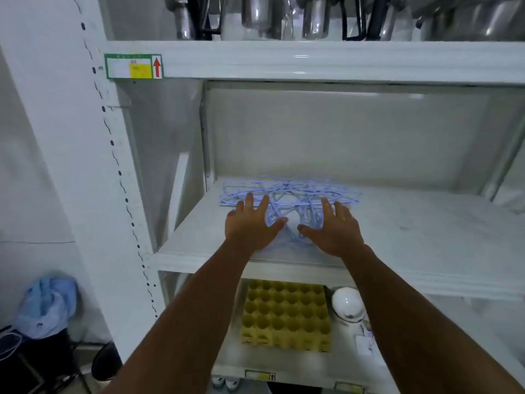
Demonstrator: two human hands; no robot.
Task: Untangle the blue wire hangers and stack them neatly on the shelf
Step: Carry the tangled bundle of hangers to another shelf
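Note:
A tangled heap of blue wire hangers (289, 191) lies flat on the white middle shelf (412, 237), toward its left half. My left hand (251, 223) hovers over the heap's near left part, fingers spread, palm down. Over the near right part is my right hand (332, 227), also with fingers apart. Neither hand grips a hanger; the hangers' near ends are partly hidden under the hands.
A shelf upright (122, 177) with holes stands on the left. The shelf above holds metal pots (315, 15). Below sit a yellow egg tray (287, 317) and a white round object (348, 305). A blue bag (47, 305) rests on the floor at left.

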